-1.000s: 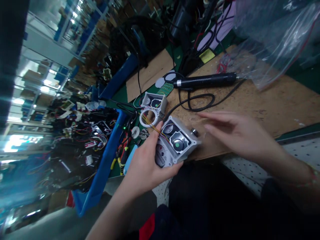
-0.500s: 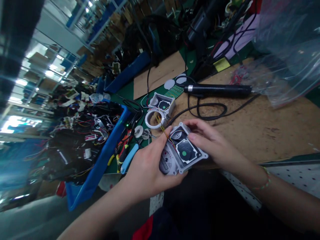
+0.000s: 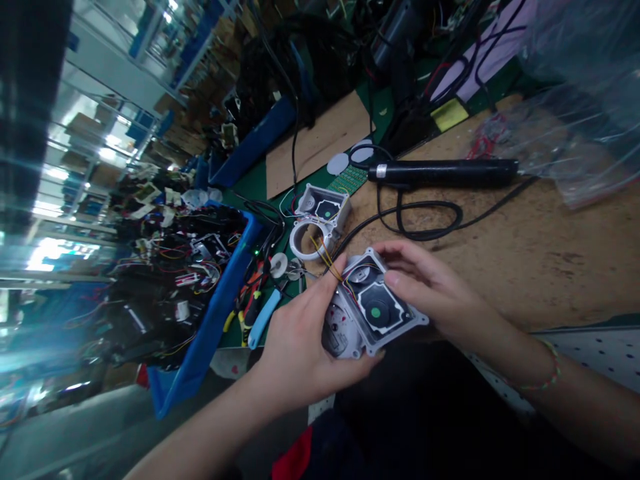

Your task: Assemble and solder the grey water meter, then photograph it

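A grey metal housing (image 3: 373,307) with a square compartment, a black part with a green dot and a round section is held up near the bench edge. My left hand (image 3: 300,340) grips its left side and lower edge, thumb and fingers wrapped around it. Fingers of my right hand (image 3: 430,287) are closed on its upper right edge. Yellow and dark thin wires (image 3: 327,257) rise from the housing beside my left hand. Just beyond lies a second similar grey housing (image 3: 320,220), its round ring opening toward me.
A black cylindrical tool (image 3: 445,173) with a looped cable lies on the brown board (image 3: 500,260). At left, a blue bin (image 3: 200,333) holds wired parts. Pliers with a blue handle (image 3: 265,319) lie beside it. A clear plastic bag (image 3: 585,133) is at upper right.
The held housing and both hands have shifted slightly right and down in view. The housing appears a little larger and more tilted. Both hands keep their hold.
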The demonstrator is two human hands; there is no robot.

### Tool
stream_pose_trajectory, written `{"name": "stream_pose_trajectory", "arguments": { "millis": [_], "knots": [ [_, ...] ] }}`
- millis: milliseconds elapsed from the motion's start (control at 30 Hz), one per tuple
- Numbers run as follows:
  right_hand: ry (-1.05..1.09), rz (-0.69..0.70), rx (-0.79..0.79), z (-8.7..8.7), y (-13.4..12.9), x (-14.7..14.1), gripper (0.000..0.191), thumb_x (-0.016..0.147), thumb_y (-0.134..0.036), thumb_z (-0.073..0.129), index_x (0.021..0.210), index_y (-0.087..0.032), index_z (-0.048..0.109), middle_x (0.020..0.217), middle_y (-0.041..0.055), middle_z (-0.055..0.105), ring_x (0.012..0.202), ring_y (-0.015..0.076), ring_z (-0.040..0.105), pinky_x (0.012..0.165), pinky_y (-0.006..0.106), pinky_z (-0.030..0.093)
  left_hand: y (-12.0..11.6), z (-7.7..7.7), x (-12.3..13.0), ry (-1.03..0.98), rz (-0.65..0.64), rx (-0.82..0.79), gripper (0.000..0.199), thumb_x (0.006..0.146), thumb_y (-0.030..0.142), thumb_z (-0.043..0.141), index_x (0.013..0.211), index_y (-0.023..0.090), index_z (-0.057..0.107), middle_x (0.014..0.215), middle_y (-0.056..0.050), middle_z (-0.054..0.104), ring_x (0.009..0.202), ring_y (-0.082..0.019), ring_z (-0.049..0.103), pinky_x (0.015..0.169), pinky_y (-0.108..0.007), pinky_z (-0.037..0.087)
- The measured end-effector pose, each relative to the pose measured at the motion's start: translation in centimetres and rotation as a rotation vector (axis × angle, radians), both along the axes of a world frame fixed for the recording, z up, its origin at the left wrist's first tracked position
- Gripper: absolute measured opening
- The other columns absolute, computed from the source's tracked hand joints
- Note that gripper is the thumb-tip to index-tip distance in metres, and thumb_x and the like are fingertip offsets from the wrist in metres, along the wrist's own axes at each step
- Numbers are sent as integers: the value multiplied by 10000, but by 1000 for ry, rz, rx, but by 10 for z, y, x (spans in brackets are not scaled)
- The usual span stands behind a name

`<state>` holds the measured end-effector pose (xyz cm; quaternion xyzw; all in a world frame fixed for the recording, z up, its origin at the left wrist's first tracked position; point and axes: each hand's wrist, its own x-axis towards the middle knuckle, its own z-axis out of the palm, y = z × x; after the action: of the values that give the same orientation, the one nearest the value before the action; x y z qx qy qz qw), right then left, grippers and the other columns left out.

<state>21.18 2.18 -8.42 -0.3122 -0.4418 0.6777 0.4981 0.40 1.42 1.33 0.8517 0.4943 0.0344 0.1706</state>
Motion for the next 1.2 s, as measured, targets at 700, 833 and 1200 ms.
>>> {"name": "stream_pose_trajectory", "arguments": {
  "millis": [700, 833, 1200],
  "knots": [
    [-878, -100, 572, 64, 22, 13, 390, 951, -433, 650, 1334, -368, 666, 1423, 5, 585, 1356, 292, 536, 1179, 528, 432, -44, -63, -26, -775, 236, 115, 1239, 589, 618, 946, 1551, 266, 247, 1502, -186, 491, 1339, -367, 572, 1098, -544, 534],
    [-1010, -18, 697, 82, 26, -4, 276, 983, -418, 643, 1231, -329, 724, 1354, -3, 640, 1298, 249, 584, 1140, 462, 475, -46, -72, -24, -778, 195, 219, 1124, 646, 594, 926, 1516, 238, 310, 1416, -184, 586, 1291, -356, 619, 1080, -527, 541],
    [-1163, -257, 659, 90, 11, -20, 144, 1029, -254, 568, 1013, -268, 710, 1184, -9, 694, 1159, 147, 648, 1013, 299, 511, -38, -90, -19, -880, 136, 282, 981, 728, 546, 854, 1488, 209, 333, 1366, -184, 636, 1281, -338, 635, 1051, -512, 562]
  ]
}}
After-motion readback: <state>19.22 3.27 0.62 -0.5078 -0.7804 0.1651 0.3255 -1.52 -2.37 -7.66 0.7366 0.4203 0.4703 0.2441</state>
